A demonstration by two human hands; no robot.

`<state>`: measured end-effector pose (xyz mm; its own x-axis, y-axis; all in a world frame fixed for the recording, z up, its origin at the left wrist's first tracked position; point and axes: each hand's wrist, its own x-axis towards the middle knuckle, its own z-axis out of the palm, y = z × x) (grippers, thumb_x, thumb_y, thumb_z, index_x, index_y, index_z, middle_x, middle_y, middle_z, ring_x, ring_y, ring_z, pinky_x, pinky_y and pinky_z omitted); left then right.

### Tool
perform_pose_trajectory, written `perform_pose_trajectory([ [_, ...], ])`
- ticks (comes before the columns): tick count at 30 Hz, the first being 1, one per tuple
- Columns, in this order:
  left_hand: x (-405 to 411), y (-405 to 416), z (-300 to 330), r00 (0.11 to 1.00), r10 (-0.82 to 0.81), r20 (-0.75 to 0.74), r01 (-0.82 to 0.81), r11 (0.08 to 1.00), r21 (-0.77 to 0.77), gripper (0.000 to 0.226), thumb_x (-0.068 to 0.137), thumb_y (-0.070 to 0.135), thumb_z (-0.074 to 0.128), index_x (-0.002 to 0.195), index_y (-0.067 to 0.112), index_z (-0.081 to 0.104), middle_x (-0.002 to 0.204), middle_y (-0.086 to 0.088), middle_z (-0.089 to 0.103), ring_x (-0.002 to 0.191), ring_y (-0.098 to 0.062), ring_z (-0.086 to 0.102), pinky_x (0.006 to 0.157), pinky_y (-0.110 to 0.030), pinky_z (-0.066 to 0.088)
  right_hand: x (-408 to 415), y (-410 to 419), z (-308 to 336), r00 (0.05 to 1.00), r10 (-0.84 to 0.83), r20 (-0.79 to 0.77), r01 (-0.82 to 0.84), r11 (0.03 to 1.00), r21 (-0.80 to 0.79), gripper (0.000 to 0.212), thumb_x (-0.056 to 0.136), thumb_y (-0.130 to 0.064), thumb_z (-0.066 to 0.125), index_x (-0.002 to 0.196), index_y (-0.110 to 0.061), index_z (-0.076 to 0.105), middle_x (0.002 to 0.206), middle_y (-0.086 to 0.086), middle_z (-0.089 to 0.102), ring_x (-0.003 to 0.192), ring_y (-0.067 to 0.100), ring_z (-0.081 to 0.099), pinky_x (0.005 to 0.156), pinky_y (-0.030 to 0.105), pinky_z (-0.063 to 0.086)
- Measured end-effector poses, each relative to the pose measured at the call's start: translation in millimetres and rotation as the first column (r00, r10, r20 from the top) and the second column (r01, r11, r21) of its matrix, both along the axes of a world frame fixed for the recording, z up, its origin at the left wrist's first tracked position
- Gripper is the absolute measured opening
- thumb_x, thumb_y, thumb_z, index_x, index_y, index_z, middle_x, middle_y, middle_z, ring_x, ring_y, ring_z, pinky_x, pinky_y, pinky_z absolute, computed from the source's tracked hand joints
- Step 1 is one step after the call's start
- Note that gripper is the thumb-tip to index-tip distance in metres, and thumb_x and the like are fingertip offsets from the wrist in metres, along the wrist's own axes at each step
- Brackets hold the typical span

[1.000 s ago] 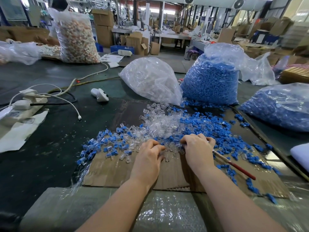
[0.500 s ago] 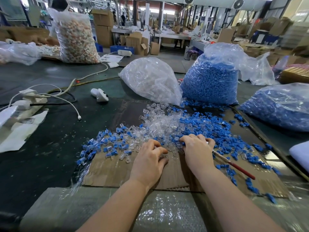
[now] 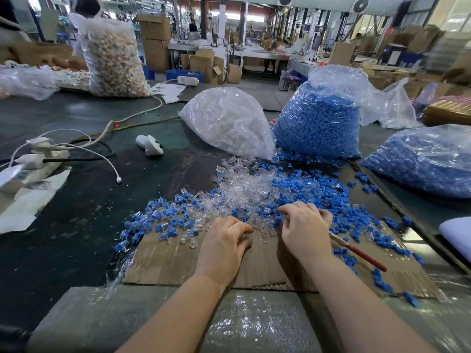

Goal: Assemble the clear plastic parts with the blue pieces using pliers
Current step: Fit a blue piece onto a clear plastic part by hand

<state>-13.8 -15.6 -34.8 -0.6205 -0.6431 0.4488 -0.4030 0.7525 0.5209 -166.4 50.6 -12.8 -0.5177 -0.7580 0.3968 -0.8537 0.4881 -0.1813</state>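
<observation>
While both hands worked the heap of small clear plastic parts [image 3: 244,192] and blue plastic pieces [image 3: 305,187] on the cardboard sheet [image 3: 178,261], the step looked like picking. The left hand [image 3: 224,244] hovered with curled fingers; whether its grip held anything I could not tell. The right hand [image 3: 304,229] clasped the red-handled pliers [image 3: 362,256], and next would need one part of each kind.

clear plastic parts [image 3: 244,192] and blue pieces [image 3: 313,189] heaped on cardboard.

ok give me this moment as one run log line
left hand: over cardboard, fingers curled, hold unclear | right hand: fingers in mixed parts pile | red-handled tool: beside right wrist, ungripped
</observation>
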Motion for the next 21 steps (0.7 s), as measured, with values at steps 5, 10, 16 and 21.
perform_pose_trajectory([
  [5,0.6,-0.3,1.6,1.000,0.002,-0.018,-0.001,0.999,0.034,0.025,0.087,0.024,0.060,0.112,0.022,0.066,0.092,0.016,0.052,0.091,-0.001,0.039,0.082,0.003,0.024,-25.0,7.5,12.4,0.988,-0.149,0.049,0.151,0.988,-0.041,0.026,0.094,-0.012,0.046,0.111,-0.021,0.064,0.108,-0.002,0.063,0.103,0.019,0.053,0.092,0.037,0.028],
  [10,-0.7,-0.5,1.6,0.999,0.028,-0.025,-0.027,0.998,0.057,0.025,0.084,0.024,0.064,0.109,0.020,0.067,0.093,0.009,0.052,0.093,-0.005,0.045,0.088,-0.015,0.038,-53.7,24.6,24.4,0.919,-0.393,0.030,0.386,0.912,0.141,0.030,0.086,0.001,0.049,0.107,-0.015,0.061,0.105,0.008,0.061,0.098,0.027,0.054,0.076,0.036,0.041],
  [16,-0.7,1.7,3.9,0.999,0.023,-0.023,-0.022,0.998,0.051,0.022,0.088,0.020,0.060,0.109,0.023,0.066,0.085,0.012,0.052,0.085,-0.004,0.047,0.083,-0.015,0.038,-67.7,38.5,26.3,0.844,-0.528,0.090,0.470,0.811,0.347,0.027,0.087,-0.007,0.053,0.112,-0.013,0.054,0.122,0.013,0.053,0.101,0.033,0.058,0.069,0.037,0.044],
  [21,0.0,3.0,5.6,0.998,0.022,-0.053,-0.019,0.999,0.048,0.021,0.089,0.020,0.060,0.109,0.020,0.067,0.088,0.010,0.058,0.084,-0.003,0.049,0.080,-0.010,0.037,-72.0,38.8,21.9,0.870,-0.485,0.086,0.438,0.842,0.316,0.030,0.085,0.001,0.054,0.112,-0.012,0.056,0.108,0.013,0.060,0.092,0.030,0.061,0.063,0.033,0.044],
])
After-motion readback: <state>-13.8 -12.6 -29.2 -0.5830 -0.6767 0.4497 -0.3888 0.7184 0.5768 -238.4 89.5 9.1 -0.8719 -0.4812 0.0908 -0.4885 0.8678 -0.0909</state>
